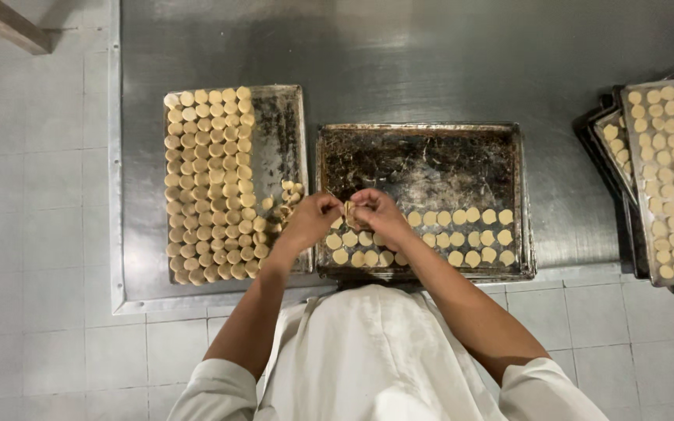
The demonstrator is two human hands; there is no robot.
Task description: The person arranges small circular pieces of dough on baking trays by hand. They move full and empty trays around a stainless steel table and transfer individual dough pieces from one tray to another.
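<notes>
White sleeves frame both hands: left hand [311, 217] and right hand [377, 212] pinch a dough disc [349, 214]; squeezing could deform it over the baking tray [423, 160].

A brushed steel bench [431, 62] fills the view, pale grey floor tiles [33, 234] left of and below it.

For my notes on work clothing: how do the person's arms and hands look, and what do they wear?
Both arms are bare from above the elbow down. Short white sleeves cover the upper arms. The left hand and right hand wear no gloves; no rings or watch show.
</notes>
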